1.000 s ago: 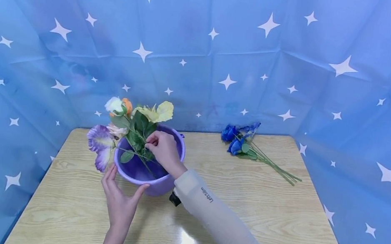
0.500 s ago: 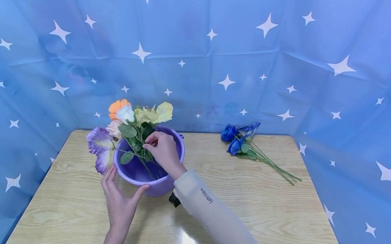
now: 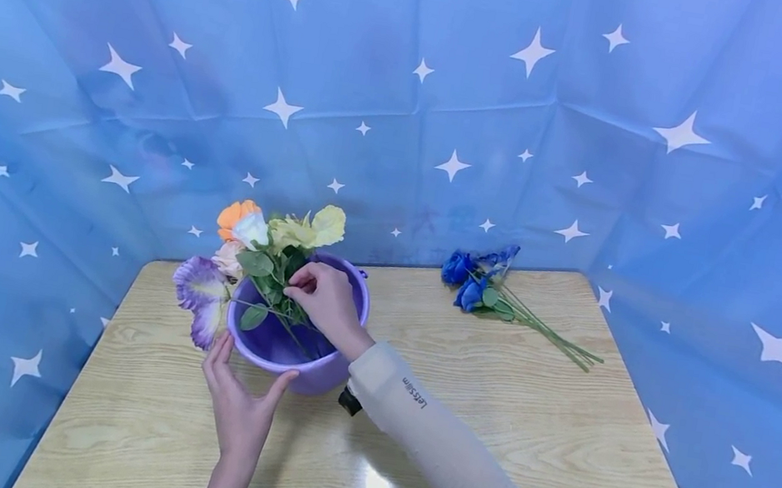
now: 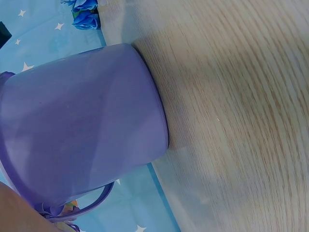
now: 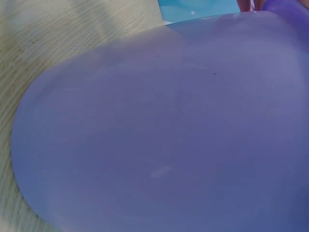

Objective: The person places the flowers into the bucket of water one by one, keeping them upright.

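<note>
A purple bucket (image 3: 322,373) stands on the table, holding artificial flowers with green stems and leaves. My right hand (image 3: 328,299) reaches over the bucket's mouth, pinching a flower stem between thumb and forefinger; which bloom it belongs to is hard to tell. Around it lean a white flower (image 3: 251,229), an orange flower (image 3: 235,218), a pale pink flower (image 3: 228,259) and a yellow flower (image 3: 325,226). A purple flower (image 3: 200,291) hangs over the left rim. With fingers and thumb spread wide, my left hand (image 3: 243,403) touches the near-left rim. Both wrist views mostly show the bucket's outer wall (image 4: 82,125).
Several blue flowers (image 3: 472,280) lie at the table's back right, stems pointing toward the right edge. The bucket has a purple handle (image 4: 99,200). A blue star-patterned cloth (image 3: 412,104) closes off the back and sides of the wooden table (image 3: 522,432).
Since a second ago, the white flower has shifted right and down, while the orange one shows more fully on its left. Over the last half second, hands and flowers stay nearly still.
</note>
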The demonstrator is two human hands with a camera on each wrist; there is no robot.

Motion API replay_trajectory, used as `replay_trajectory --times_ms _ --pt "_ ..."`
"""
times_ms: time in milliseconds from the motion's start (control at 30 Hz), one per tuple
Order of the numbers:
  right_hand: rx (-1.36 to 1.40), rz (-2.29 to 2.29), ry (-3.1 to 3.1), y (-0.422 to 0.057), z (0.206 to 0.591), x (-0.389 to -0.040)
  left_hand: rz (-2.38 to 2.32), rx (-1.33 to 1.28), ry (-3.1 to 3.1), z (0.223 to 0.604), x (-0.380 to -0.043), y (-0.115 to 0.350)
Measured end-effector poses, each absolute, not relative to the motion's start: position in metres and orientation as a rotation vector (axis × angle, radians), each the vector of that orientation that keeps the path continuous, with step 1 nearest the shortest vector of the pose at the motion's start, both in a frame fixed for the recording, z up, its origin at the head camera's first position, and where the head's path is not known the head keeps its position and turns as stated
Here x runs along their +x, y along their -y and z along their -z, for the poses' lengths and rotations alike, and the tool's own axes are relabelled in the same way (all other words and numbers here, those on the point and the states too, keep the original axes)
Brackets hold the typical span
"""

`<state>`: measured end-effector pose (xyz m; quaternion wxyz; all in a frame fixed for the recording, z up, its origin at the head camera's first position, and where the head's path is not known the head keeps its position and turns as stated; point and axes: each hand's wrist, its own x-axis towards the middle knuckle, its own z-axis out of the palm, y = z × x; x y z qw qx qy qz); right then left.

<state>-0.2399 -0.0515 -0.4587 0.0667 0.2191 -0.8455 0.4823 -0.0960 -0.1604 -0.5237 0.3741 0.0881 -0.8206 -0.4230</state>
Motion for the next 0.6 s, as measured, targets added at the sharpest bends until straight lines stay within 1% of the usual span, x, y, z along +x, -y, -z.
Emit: replay_trajectory --times_ms 267,600 --pt "0.743 -1.502 2.496 0.04 0.45 -0.235 1.093 0.216 2.083 0.523 -0.096 0.16" --pt "0.645 -1.634 2.407 0.001 0.442 -0.243 1.095 0.221 2.075 0.525 -0.096 0.16"
